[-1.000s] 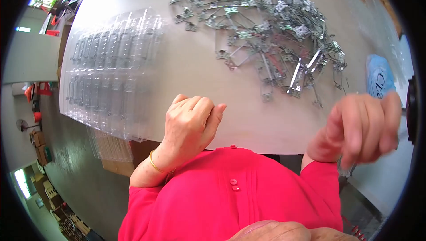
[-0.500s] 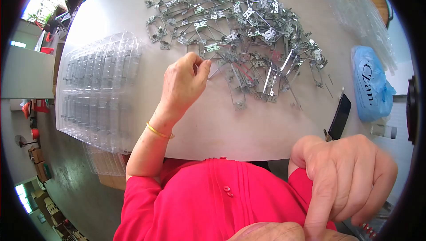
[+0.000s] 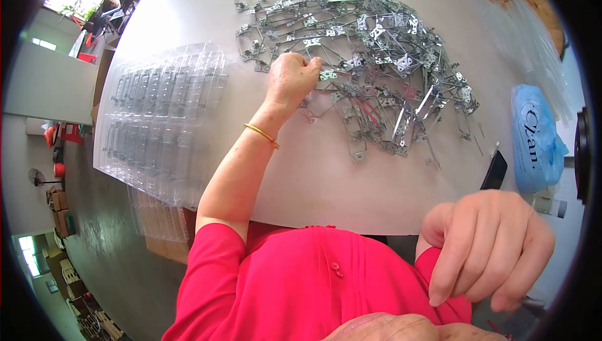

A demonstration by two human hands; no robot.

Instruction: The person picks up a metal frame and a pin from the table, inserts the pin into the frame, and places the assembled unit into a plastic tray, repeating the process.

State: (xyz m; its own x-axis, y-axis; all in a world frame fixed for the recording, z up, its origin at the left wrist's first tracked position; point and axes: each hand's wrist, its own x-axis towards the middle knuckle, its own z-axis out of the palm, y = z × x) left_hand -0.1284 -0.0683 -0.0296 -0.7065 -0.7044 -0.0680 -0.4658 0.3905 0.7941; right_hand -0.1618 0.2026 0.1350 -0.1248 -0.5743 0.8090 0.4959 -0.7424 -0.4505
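Observation:
My left hand (image 3: 293,80) is closed at the left edge of a tangled pile of metal brackets and rods (image 3: 376,46), its thumb and fingertips pressed together beside one bracket (image 3: 328,75). What lies between those fingertips is too small to make out. Close to my chest, at the lower right, my right hand (image 3: 492,247) has its fingers curled downward; their tips are near my sleeve and nothing shows in them. Two clear plastic trays (image 3: 150,146) holding rows of metal pieces lie left of the pile.
A blue plastic bag (image 3: 536,140) stands at the right edge of the table (image 3: 351,197), beside a dark phone (image 3: 495,170). Clear plastic sleeves (image 3: 527,46) lie at the upper right. More clear trays (image 3: 157,218) sit below the table's left edge.
The view has shifted, so the table's contents appear further right. My left hand is slightly higher against the pile's left edge. My right hand has dropped away from near my face, its index finger more curled.

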